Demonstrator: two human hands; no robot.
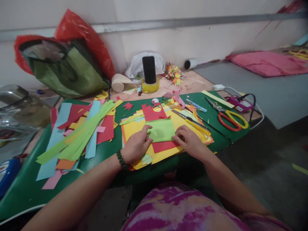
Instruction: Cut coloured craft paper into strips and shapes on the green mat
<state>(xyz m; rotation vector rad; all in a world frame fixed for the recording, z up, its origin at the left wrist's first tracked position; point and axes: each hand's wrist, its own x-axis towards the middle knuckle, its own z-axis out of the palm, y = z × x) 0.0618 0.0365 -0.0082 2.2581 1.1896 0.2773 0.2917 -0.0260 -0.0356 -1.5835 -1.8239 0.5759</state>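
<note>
A light green paper square (pixel 161 129) lies on a stack of yellow, red and orange sheets (pixel 168 150) near the front edge of the green mat (pixel 108 154). My left hand (pixel 136 145) presses its left edge, fingers curled with the thumb on the paper. My right hand (pixel 189 140) pinches its lower right corner, fingers bent together. A red sheet (pixel 163 146) shows just below the green square. A bead bracelet (pixel 121 159) sits on my left wrist.
Strips of green, blue and red paper (pixel 79 134) pile at the left. A utility knife (pixel 190 121), pink glue gun (pixel 175 96) and red-and-yellow scissors (pixel 229 119) lie to the right. A phone (pixel 149 69) stands in a tape roll (pixel 150 86). A green bag (pixel 64 69) is behind.
</note>
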